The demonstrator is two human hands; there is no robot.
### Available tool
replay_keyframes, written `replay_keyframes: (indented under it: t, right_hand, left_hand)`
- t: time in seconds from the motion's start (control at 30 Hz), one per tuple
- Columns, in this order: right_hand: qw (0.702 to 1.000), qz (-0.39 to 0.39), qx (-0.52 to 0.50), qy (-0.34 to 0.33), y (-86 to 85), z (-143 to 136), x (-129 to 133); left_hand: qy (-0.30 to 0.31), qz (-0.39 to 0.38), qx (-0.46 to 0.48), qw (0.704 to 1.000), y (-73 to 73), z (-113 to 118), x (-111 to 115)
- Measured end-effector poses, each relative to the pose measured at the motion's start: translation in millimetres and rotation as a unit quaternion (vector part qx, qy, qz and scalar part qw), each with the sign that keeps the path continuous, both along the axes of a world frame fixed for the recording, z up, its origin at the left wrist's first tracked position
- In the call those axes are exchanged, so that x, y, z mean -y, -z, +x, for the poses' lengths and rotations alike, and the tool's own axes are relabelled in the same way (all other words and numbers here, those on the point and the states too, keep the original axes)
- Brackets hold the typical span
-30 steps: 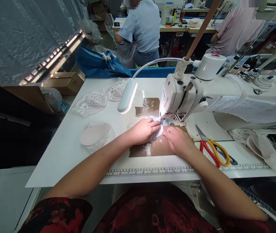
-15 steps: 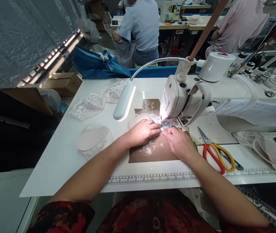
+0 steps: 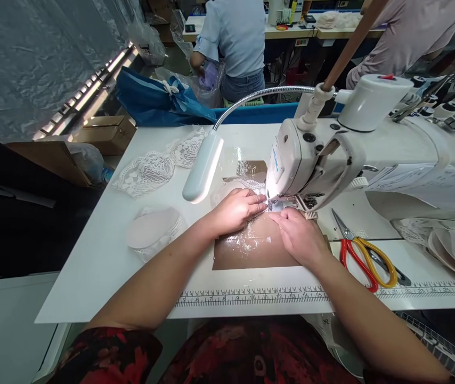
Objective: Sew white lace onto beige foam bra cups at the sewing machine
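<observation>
My left hand (image 3: 240,209) lies flat with its fingers stretched over a pale lace-edged cup piece (image 3: 231,185), fingertips close to the needle area of a white sewing machine (image 3: 291,165). On the other side of the needle, my right hand (image 3: 302,237) is closed, fingers curled and index fingertip near the presser foot. Whatever sits under those right fingers is hidden. Both hands rest above a brown, shiny taped sheet (image 3: 251,255) on the white table (image 3: 103,266). The machine head hides part of the cup piece.
Scissors (image 3: 365,261) with red and yellow handles lie right of my right hand. White lace pieces (image 3: 145,173) and a padded cup (image 3: 147,230) are at left. A lamp (image 3: 202,168) hangs over the table. A printed ruler (image 3: 251,296) runs along the front edge. Two people sit beyond.
The view has shifted slightly, so the machine and scissors appear farther right. My hands stay beside the needle with little change. Purple cloth now shows at the far person's hand.
</observation>
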State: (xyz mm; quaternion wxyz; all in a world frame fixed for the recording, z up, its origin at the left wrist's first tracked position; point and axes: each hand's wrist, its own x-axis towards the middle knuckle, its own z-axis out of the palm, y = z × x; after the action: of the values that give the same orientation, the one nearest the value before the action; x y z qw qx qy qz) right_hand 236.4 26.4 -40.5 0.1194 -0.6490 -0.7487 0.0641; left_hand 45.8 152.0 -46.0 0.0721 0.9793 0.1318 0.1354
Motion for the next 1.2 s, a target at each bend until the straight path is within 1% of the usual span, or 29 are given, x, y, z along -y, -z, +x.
replay_keyframes:
  t: [0.2,0.3,0.43,0.5,0.57,0.7,0.83,1.03,1.13,1.2]
  right_hand:
    - [1.000,0.017,-0.006,-0.010,0.1,1.1,-0.3]
    - [1.000,0.012,-0.011,-0.006,0.2,1.1,-0.6]
    - [0.999,0.005,-0.038,0.001,1.1,2.4,-0.4]
    - [0.999,0.010,-0.051,0.003,1.8,3.8,0.2]
    - [0.998,0.015,-0.056,0.005,2.1,5.2,0.8]
    - [0.998,0.016,-0.061,0.007,0.6,6.4,1.7]
    - [0.997,0.016,-0.074,0.008,-0.4,6.5,2.9]
    - [0.997,0.025,-0.071,0.000,0.9,6.1,3.9]
    - [0.999,0.020,-0.043,-0.020,1.9,4.6,3.4]
    - [0.999,0.018,-0.015,-0.028,2.8,3.3,3.0]
  left_hand:
    - [-0.017,-0.001,-0.023,1.000,-1.9,0.5,0.6]
    - [-0.030,0.011,-0.036,0.999,-5.0,-0.7,2.6]
    - [-0.090,0.041,-0.064,0.993,-13.3,-4.2,11.3]
    - [-0.114,0.038,-0.091,0.989,-18.2,-5.8,18.9]
    - [-0.121,0.026,-0.106,0.987,-21.9,-6.6,27.0]
    - [-0.108,-0.002,-0.088,0.990,-23.7,-5.2,37.6]
    - [-0.085,-0.020,-0.069,0.994,-22.4,-3.0,39.4]
    - [-0.058,-0.013,-0.041,0.997,-17.0,-2.5,38.2]
    - [-0.035,0.003,-0.028,0.999,-12.3,-2.2,37.3]
    - [-0.032,0.021,-0.038,0.999,-9.7,-1.6,37.0]
